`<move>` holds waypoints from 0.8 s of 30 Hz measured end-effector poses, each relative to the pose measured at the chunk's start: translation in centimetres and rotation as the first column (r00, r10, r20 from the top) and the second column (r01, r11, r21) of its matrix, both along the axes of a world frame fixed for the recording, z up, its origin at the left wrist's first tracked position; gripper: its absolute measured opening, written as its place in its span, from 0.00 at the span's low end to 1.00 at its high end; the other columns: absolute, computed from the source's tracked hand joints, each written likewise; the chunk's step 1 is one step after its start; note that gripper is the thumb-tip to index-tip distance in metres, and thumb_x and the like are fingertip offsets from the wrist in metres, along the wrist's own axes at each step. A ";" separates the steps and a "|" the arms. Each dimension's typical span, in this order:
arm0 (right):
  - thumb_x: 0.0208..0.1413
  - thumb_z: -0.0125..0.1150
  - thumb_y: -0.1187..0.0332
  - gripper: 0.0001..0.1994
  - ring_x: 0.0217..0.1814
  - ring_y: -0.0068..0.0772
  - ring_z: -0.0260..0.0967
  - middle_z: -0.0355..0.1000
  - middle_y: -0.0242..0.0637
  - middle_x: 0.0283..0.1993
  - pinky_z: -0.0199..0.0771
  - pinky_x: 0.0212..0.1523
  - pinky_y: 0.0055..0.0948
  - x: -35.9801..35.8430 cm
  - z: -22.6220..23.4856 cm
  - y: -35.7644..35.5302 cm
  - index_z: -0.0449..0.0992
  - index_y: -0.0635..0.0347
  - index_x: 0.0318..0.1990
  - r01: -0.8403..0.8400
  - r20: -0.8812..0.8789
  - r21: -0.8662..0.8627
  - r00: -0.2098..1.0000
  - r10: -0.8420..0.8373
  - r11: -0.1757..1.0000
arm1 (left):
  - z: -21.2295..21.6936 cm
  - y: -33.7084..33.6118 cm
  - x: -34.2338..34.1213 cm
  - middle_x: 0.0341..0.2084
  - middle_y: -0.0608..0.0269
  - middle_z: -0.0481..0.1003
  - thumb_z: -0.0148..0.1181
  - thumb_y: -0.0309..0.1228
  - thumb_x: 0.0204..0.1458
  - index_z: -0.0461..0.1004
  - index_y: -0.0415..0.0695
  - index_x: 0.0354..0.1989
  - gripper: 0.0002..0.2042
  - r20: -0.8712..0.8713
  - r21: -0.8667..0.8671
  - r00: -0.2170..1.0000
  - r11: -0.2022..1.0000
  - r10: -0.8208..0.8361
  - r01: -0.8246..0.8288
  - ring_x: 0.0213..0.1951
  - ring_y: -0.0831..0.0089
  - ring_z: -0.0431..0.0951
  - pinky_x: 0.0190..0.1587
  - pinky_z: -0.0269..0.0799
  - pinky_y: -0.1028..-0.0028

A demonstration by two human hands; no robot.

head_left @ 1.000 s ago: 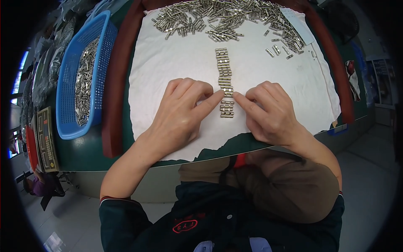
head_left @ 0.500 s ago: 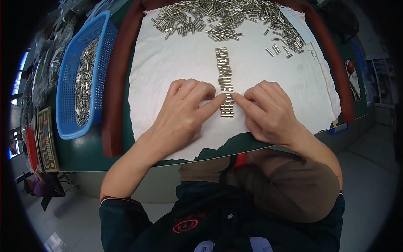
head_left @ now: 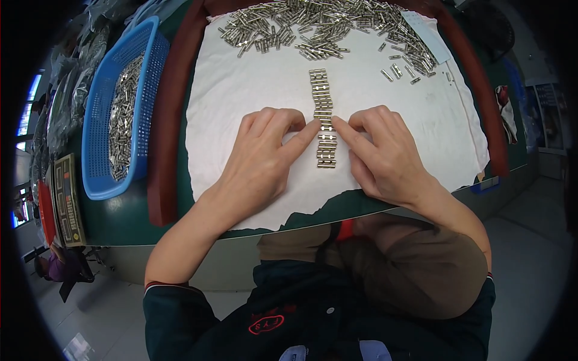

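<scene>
A narrow column of short silvery metal pins (head_left: 321, 90), laid side by side in a slightly wavy line, runs down the middle of the white cloth (head_left: 247, 84). My left hand (head_left: 262, 150) rests at the column's left edge, fingers curled and the extended tip pressed on the pin ends. Opposite it, my right hand (head_left: 388, 153) presses a fingertip on the right ends of the same pins. Between them the two hands pinch the column just below its middle. A small gap shows below the pinched pins, above the lowest group. Both palms are hidden.
A large heap of loose metal pins (head_left: 325, 24) lies along the cloth's far side, with several strays at right. Dark red wooden rails (head_left: 164, 138) border the cloth. Left of them, a blue plastic basket (head_left: 90, 144) holds more pins. A flat box (head_left: 67, 201) stands beyond it.
Both hands have slid up the column a short way, away from me, with fingertips still at its edges. The gap between pin groups now shows below my fingertips.
</scene>
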State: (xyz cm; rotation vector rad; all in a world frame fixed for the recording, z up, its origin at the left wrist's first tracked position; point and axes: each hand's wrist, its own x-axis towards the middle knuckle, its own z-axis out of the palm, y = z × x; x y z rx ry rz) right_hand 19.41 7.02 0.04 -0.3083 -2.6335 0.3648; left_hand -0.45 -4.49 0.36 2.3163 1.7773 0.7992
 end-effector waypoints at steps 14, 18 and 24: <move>0.40 0.59 0.79 0.24 0.38 0.37 0.65 0.67 0.39 0.39 0.63 0.39 0.34 0.3 0.2 0.1 0.75 0.65 0.51 -0.035 -0.001 0.017 0.999 0.035 0.999 | 0.1 0.0 -0.2 0.42 0.57 0.71 0.56 0.14 0.41 0.76 0.40 0.50 0.23 -0.001 0.012 0.999 0.999 -0.049 0.049 0.44 0.62 0.71 0.49 0.62 0.65; 0.43 0.60 0.76 0.25 0.42 0.39 0.65 0.68 0.40 0.42 0.63 0.41 0.35 0.1 -0.1 0.2 0.74 0.66 0.54 0.027 -0.010 -0.009 1.000 -0.027 1.000 | 0.1 0.1 -0.1 0.42 0.57 0.71 0.55 0.13 0.40 0.75 0.41 0.52 0.25 0.017 0.004 1.000 1.000 -0.013 0.013 0.44 0.62 0.70 0.50 0.62 0.65; 0.48 0.61 0.71 0.26 0.48 0.41 0.64 0.67 0.42 0.47 0.61 0.47 0.37 -0.2 0.2 -0.1 0.71 0.66 0.57 0.051 0.066 -0.016 0.997 -0.050 0.999 | -0.1 0.1 0.1 0.46 0.55 0.69 0.53 0.11 0.40 0.72 0.40 0.56 0.29 -0.002 -0.054 0.997 0.995 0.078 -0.078 0.48 0.61 0.69 0.53 0.61 0.64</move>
